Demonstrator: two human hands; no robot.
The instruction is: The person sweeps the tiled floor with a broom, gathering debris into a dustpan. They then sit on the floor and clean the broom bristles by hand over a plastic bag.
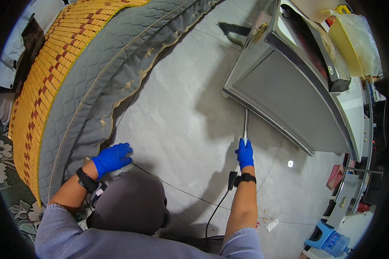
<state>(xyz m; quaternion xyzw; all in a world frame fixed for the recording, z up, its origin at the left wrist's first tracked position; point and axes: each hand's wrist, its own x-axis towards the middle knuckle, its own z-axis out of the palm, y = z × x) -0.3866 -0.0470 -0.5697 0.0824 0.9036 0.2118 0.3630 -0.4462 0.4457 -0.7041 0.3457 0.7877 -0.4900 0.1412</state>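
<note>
My right hand (pixel 245 152), in a blue glove, is closed around a shiny metal pole (pixel 246 124). The pole runs forward under the lower edge of a grey cabinet (pixel 288 106), where its far end is hidden. My left hand (pixel 112 159), also gloved in blue, is at the left beside the hanging edge of a grey quilted bed cover (pixel 94 74); its fingers are spread a little and it holds nothing visible. Both wrists wear black straps, and a cable hangs from the right one.
Tiled floor (pixel 168 106) lies between bed and cabinet. Crumbs and a crumpled white scrap (pixel 272 225) are on the tiles at the lower right. A black brush head (pixel 235 29) is beyond the cabinet corner. A blue water jug (pixel 335 243) lies at the far lower right.
</note>
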